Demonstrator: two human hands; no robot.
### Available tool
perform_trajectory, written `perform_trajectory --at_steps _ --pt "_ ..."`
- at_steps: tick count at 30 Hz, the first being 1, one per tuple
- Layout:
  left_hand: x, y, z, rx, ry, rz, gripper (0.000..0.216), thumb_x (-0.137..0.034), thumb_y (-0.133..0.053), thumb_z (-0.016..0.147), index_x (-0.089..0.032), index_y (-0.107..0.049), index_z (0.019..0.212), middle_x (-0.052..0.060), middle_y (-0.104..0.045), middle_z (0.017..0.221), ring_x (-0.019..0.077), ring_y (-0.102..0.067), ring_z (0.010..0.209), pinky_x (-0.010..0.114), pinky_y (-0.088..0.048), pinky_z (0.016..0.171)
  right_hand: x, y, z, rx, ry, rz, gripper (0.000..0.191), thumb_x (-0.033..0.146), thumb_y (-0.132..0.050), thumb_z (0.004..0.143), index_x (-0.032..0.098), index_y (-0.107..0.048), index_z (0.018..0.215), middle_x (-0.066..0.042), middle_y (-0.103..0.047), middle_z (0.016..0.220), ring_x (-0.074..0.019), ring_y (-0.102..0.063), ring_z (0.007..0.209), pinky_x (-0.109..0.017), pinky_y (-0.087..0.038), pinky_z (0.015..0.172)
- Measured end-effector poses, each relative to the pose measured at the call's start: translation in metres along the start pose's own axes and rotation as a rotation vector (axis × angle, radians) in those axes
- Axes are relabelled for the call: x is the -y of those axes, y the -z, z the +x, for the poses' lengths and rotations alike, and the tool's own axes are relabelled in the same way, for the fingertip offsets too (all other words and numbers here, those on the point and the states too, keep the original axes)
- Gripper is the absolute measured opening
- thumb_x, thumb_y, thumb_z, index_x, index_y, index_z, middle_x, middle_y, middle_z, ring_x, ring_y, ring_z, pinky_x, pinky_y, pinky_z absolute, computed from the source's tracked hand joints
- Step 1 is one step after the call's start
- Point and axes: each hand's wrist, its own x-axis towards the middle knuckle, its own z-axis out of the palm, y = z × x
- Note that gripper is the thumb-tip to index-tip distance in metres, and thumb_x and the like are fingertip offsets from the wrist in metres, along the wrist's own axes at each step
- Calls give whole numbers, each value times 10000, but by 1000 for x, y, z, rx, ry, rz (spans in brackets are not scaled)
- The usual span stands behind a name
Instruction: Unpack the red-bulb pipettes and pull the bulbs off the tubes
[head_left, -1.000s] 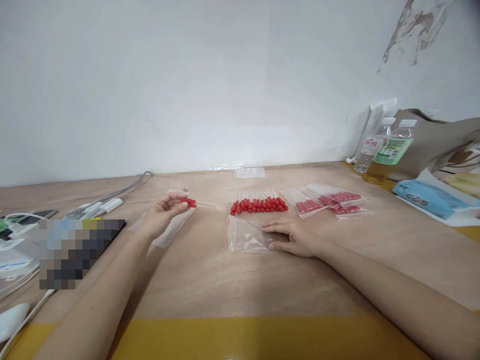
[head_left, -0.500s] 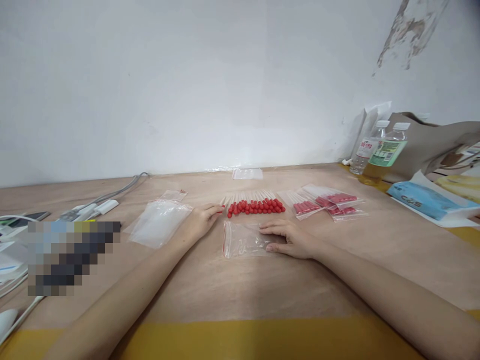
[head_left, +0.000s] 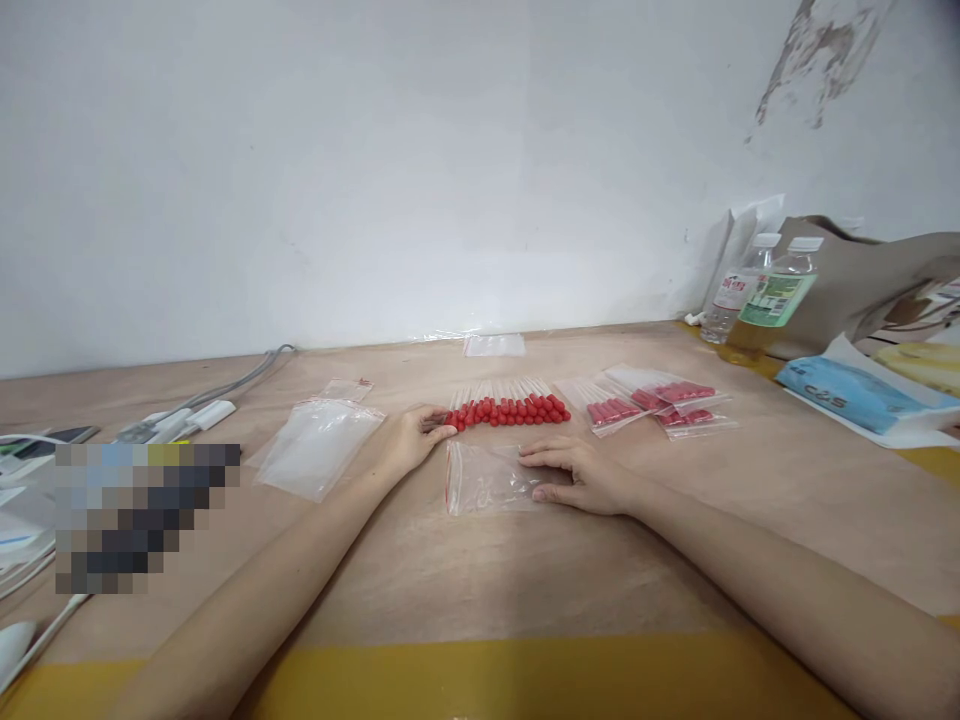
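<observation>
Red-tipped sticks (head_left: 514,410) rowed up on the table (head_left: 420,580), left hand (head_left: 411,438) at the row's left end, can't tell if it's pinching any. Right hand (head_left: 583,477) rests, fingers spread, on a clear bag (head_left: 486,482). Looks like lining-up; calls for light fingers next.

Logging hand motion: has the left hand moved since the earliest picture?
Yes: the left hand went rightward, from over the flat bags to the red-tipped sticks.

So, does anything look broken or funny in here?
Yes: the brownish, peeling-looking patch high on the right of the wall looks damaged, because the rest is mostly plain. The red-tipped sticks lie lined up.
</observation>
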Motion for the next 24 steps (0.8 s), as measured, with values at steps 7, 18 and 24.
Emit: perform_trajectory --at_steps 7,18,24 --pt "-10 0 -28 -235 -213 144 242 -372 -541 785 -219 -626 953 49 -599 985 186 -573 934 321 -458 844 -2 2 -2 24 17 -1 472 465 -559 770 212 -550 1168 -84 -534 1219 -217 -488 1112 -393 -375 955" --pt "-44 9 -64 617 -382 478 571 -483 -311 883 -307 -106 1386 37 -87 1463 240 -70 1344 515 7 1062 6 5 -3 85 31 -158 505 476 -477 820 247 -445 1270 -51 -466 1300 -223 -436 1177 -405 -311 995" --pt "-40 18 -64 666 -328 512 636 -541 -313 859 -293 -64 1389 36 -35 1467 241 -27 1348 511 44 1057 3 12 -5 212 28 -165 582 525 -448 819 255 -351 1325 -25 -407 1344 -210 -362 1241 -389 -260 1035"
